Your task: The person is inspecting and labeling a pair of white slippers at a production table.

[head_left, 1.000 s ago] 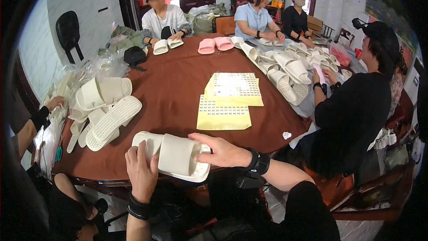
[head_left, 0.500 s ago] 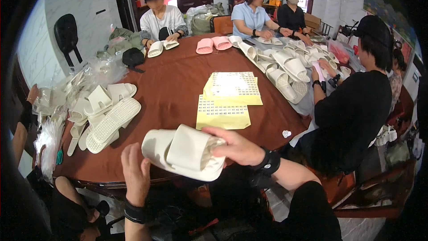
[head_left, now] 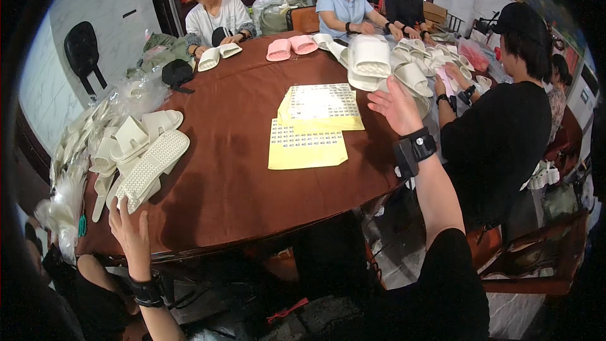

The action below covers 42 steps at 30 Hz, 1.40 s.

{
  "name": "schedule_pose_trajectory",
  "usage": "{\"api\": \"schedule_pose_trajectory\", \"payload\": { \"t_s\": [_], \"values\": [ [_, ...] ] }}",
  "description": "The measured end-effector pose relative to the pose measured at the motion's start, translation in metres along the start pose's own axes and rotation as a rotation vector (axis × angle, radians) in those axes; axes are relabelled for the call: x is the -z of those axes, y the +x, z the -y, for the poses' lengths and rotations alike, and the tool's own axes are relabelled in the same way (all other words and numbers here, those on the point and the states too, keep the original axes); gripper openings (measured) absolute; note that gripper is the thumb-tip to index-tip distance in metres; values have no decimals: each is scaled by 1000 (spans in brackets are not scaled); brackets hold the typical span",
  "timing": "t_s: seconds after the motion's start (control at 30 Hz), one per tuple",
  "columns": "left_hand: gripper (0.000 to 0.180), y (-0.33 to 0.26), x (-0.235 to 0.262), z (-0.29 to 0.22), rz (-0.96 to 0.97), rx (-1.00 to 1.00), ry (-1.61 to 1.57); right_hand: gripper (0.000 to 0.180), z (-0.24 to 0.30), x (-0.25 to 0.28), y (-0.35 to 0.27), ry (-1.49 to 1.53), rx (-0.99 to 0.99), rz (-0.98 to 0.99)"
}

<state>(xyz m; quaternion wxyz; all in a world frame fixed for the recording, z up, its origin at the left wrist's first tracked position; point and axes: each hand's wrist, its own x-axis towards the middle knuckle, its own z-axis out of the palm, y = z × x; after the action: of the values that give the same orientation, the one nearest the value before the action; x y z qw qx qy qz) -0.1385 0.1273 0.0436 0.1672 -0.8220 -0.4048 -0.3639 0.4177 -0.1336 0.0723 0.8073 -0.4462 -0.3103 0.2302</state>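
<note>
Now, right hand: the right hand [head_left: 396,106] sits right of centre in the upper half, fingers spread and palm open, just below a cream slipper [head_left: 370,55]; whether it touches the slipper I cannot tell.
Right wrist: a black wrist strap [head_left: 413,149] wraps the forearm just under the hand.
Left hand: the left hand [head_left: 129,232] is at the lower left, at the table edge, fingers loosely open, fingertips touching the toe end of the ribbed slipper sole [head_left: 151,165].
Slipper pile: cream slippers [head_left: 136,136] lie heaped at the left of the frame on the round brown table [head_left: 221,170], some sole up, some strap up.
Bags: clear plastic bags [head_left: 69,170] run along the far left rim; what is in them is too blurred to tell.
Paper: yellow sticker sheets [head_left: 307,144] lie flat at the centre, a second stack [head_left: 322,106] overlapping their upper edge.
Far side: two pink slippers [head_left: 290,46] sit at the top centre, with a white pair [head_left: 218,55] to their left.
Right side: more cream slippers [head_left: 413,66] crowd the upper right of the table.
People: a person in black [head_left: 499,132] sits at the right edge; three others sit along the top of the frame.
</note>
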Motion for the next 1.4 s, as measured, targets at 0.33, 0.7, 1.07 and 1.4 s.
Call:
{"api": "schedule_pose_trajectory", "payload": {
  "t_s": [0.33,0.7,1.07,1.4],
  "values": [
    [77,7,-35,52,170,-9,13,47,-15,4,-28,-113,-111,-29],
    [77,28,-37,54,211,43,174,21,-21,-62,-97,-424,-206,347],
    [57,39,-23,43,275,-93,300,24,-28,-88,-119,-575,-245,658],
    [36,61,11,17,480,498,-728,24,-25,-98,-116,-522,-259,762]
  ]
}}
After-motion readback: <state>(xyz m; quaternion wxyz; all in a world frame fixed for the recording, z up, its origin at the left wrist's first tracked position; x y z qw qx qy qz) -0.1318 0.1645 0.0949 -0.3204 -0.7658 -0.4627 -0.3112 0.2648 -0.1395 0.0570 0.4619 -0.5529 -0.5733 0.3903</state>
